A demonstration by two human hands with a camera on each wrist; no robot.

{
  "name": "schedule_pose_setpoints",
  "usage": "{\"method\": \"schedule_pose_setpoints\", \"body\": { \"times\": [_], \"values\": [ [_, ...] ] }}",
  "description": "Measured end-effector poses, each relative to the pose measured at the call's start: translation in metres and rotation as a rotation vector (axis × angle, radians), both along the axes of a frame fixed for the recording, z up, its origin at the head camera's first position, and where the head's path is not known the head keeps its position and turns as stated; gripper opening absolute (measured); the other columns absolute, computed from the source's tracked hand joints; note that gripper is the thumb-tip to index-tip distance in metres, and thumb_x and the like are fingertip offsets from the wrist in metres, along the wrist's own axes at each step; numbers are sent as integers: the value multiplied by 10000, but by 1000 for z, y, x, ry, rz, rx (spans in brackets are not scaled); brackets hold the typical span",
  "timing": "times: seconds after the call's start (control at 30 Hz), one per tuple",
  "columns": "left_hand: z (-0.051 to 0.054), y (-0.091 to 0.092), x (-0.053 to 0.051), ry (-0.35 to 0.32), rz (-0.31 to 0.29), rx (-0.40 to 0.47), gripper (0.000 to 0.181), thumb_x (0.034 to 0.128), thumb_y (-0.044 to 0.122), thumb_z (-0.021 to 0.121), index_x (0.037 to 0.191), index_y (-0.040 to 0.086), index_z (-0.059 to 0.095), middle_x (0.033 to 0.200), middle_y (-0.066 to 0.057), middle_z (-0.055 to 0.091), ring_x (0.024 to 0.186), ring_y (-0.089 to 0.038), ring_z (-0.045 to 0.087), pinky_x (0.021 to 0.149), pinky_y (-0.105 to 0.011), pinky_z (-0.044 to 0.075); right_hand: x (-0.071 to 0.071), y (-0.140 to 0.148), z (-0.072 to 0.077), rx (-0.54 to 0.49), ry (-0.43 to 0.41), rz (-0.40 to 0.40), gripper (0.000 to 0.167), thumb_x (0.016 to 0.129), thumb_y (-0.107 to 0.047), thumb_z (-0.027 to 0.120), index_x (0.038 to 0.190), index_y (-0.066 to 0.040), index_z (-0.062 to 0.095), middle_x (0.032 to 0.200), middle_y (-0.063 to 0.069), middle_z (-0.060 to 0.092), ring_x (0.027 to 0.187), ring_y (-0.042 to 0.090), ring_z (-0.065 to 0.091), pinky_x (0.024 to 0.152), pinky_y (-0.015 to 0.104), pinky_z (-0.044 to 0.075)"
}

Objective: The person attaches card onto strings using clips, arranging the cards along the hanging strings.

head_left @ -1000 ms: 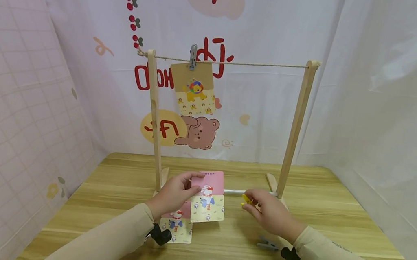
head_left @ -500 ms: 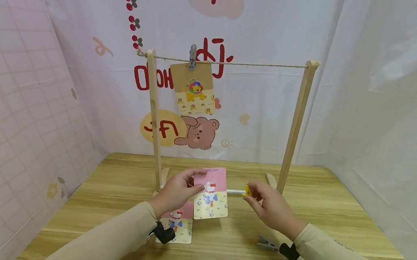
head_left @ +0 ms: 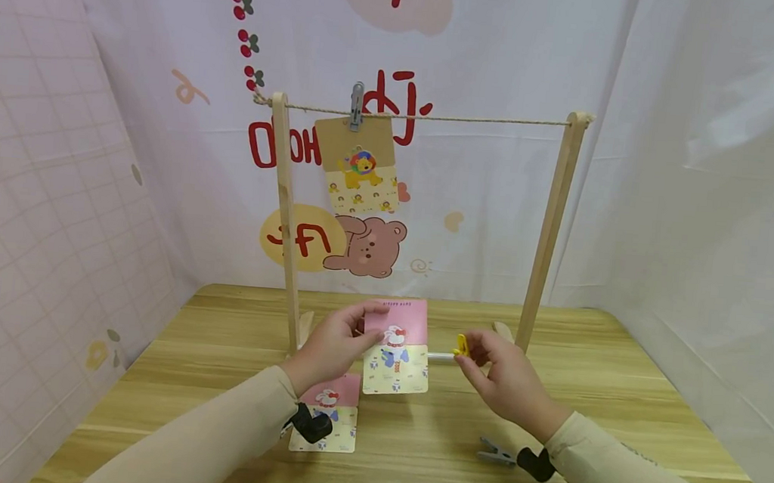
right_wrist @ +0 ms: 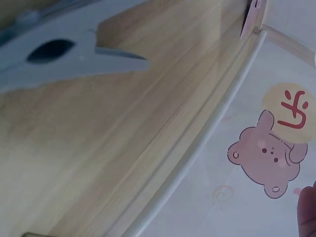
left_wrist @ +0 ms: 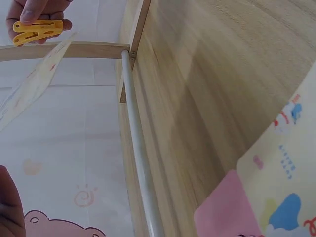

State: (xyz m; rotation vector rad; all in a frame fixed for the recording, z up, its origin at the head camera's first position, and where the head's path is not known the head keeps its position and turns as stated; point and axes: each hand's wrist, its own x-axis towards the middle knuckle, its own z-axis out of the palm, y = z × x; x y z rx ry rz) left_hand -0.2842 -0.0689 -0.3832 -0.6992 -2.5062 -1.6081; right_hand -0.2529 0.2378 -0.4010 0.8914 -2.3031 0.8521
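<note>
Broadly, faces a white printed curtain (head_left: 510,62), then a wooden table (head_left: 622,381) in front of it. Bears, toward the far edge of that table, a wooden rack (head_left: 547,239): two posts, well in from the far corners, with a string (head_left: 478,119) tied across their tops and a white rod (head_left: 442,356) low between them. Leaves a strip of wood from rack to far edge, and wider wood from each post out to the left and right edges.

Pinches a pink-and-yellow card (head_left: 397,352) by its left side in the left hand (head_left: 329,347), thumb across the face. Holds it off the wood, nearly upright, near the middle of the table, between both hands: touching the left, apart from the right. Grips a yellow clip (head_left: 463,345) between thumb and fingers of the right hand (head_left: 506,372), with a narrow gap from clip to card.

Hangs a lion card (head_left: 362,167) at a tilt from the left part of the string by a grey clip (head_left: 357,106), with a long stretch of string from there to the right post. Shows a matching card (head_left: 341,424) flat toward the near edge, left of the middle, partly covered by the left wrist's camera. Ends with a blue-grey clip (head_left: 496,452) toward the near edge, right of the middle, just beside the right wrist's camera.
</note>
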Motion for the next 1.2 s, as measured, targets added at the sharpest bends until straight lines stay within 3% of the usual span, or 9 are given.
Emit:
{"method": "schedule_pose_setpoints", "body": {
  "times": [0.3, 0.77, 1.0, 1.2],
  "values": [
    [14, 4, -5, -3, -46, 44, 479, 981, 88, 735, 1432, 200, 618, 1057, -84, 637, 888, -219, 599, 713, -235, 542, 0, -1, 6, -36, 11, -7, 304, 928, 38, 756, 1204, -5, 637, 939, -36, 678, 823, 58, 658, 713, 233, 599],
    [33, 11, -12, 33, -21, 28, 404, 1000, 144, 731, 1387, 234, 656, 1103, -49, 667, 903, -226, 603, 704, -231, 523, -1, -1, 18, -71, 0, -42, 309, 954, 1, 735, 1246, -23, 637, 967, -40, 694, 845, 53, 637, 724, 248, 588],
    [39, 15, -17, 63, -33, 36, 382, 1011, 154, 718, 1380, 231, 657, 1081, -59, 642, 872, -225, 586, 672, -227, 493, -3, -1, 25, -118, -29, -43, 287, 953, -3, 739, 1220, 3, 633, 959, 24, 695, 801, 51, 630, 629, 232, 545],
    [44, 17, -22, 58, -27, 42, 384, 1007, 161, 727, 1373, 254, 659, 1063, -56, 647, 871, -219, 585, 663, -220, 494, -4, -1, 31, -129, -10, -38, 314, 943, 47, 719, 1235, 46, 603, 983, 45, 713, 827, 90, 676, 702, 244, 583]
  ]
}}
